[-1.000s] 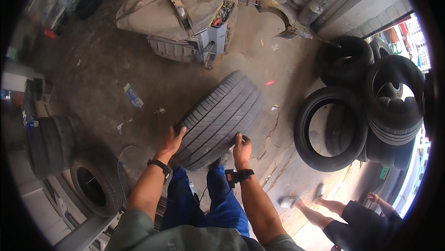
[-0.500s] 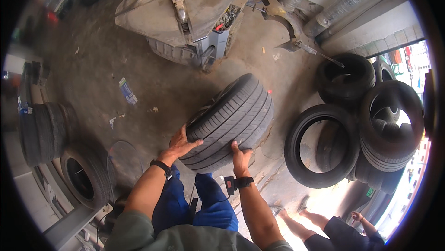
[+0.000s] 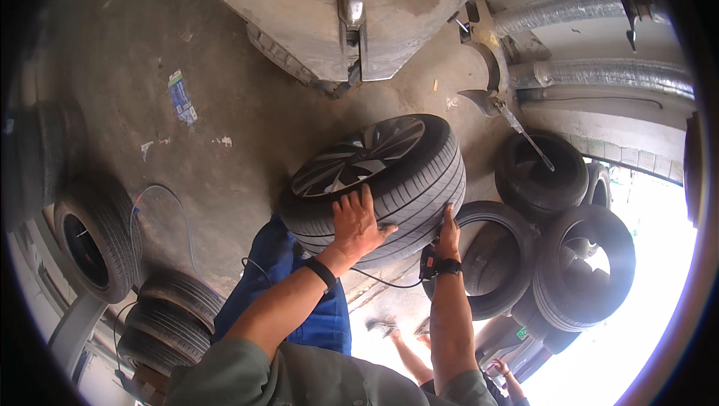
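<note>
A car wheel point(image 3: 408, 187), a black tire on a spoked alloy rim, is tilted in front of my legs with its rim face turned up and away from me. My left hand point(image 3: 358, 225) grips its near side, fingers reaching over the sidewall toward the rim and thumb against the tread. My right hand point(image 3: 448, 235) presses on the tread at the wheel's right, thumb up; its other fingers are partly hidden. The wheel's underside is out of sight, so I cannot tell whether it touches the floor.
A tire-changing machine's metal table point(image 3: 419, 13) stands ahead, its curved metal arm point(image 3: 494, 69) at the right. Loose tires point(image 3: 584, 267) pile up at the right; more tires point(image 3: 97, 237) stand at the left. A thin hose point(image 3: 176, 196) lies on the floor. Another person's leg point(image 3: 410, 357) shows lower right.
The wheel has tipped, bringing its spoked rim face into view, and sits slightly farther right. My left hand has shifted onto the sidewall. The view has turned, and the machine appears nearer.
</note>
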`<act>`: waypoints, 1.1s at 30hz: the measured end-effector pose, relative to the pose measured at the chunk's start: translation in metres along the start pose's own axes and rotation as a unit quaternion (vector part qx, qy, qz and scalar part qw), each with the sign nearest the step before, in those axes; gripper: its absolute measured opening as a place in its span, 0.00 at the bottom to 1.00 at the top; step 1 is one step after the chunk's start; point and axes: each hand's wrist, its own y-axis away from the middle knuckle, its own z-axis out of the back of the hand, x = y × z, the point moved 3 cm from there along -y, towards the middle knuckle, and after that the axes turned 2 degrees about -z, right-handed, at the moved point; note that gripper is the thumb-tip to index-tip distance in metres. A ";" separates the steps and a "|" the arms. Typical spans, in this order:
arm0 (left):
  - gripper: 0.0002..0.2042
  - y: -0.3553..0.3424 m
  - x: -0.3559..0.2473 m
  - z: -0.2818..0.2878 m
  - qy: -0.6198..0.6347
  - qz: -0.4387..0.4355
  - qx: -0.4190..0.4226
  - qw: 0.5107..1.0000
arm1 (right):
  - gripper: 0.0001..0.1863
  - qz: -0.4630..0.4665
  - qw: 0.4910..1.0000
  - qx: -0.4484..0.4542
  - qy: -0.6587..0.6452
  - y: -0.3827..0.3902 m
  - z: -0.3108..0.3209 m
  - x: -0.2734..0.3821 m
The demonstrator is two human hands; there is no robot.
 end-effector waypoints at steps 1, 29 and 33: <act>0.57 -0.002 0.001 -0.001 0.013 -0.027 0.022 0.999 | 0.41 0.024 0.999 -0.024 0.002 -0.001 0.004 -0.003; 0.45 -0.058 -0.056 -0.051 0.114 0.116 -0.230 0.960 | 0.54 0.122 0.963 -0.001 0.240 -0.154 -0.031 0.146; 0.42 -0.112 -0.092 -0.036 0.078 0.161 -0.224 0.958 | 0.53 0.202 0.949 -0.048 0.236 -0.156 -0.024 0.140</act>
